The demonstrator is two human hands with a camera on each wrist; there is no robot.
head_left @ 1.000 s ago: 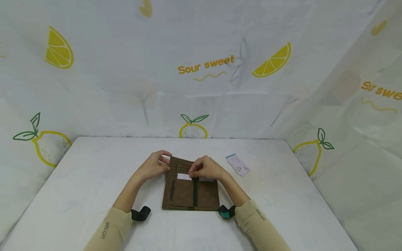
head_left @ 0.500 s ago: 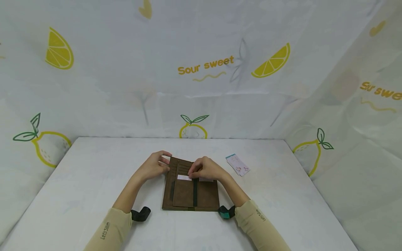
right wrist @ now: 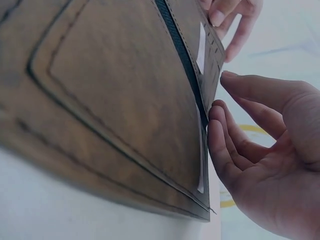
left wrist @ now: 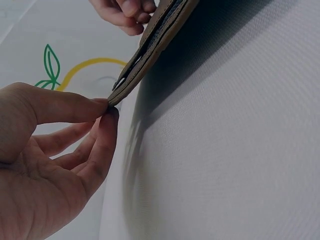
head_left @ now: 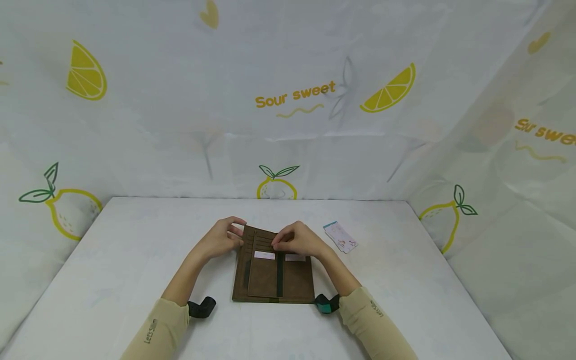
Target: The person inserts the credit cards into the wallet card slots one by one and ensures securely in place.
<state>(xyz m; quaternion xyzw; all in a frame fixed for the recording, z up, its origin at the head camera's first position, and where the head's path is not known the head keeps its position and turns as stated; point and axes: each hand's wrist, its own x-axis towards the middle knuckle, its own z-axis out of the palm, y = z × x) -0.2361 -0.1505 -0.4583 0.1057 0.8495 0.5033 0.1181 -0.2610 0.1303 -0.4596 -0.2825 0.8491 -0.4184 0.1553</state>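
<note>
Head view: wallet (head_left: 273, 270) lies open, long axis toward the tabletop's far edge; left hand (head_left: 221, 239) pinches its far-left corner, right hand's (head_left: 298, 241) fingers, loosely curled, touch the card slots.

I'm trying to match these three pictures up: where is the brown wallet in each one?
Head view: the brown wallet lies open on the table, at the centre, between both hands.
Left wrist view: only its edge shows, running from the top down to the left hand, which pinches its corner.
Right wrist view: its face fills the left and centre.
Shared landmark: the left hand's fingers, seen in all three views.
</note>
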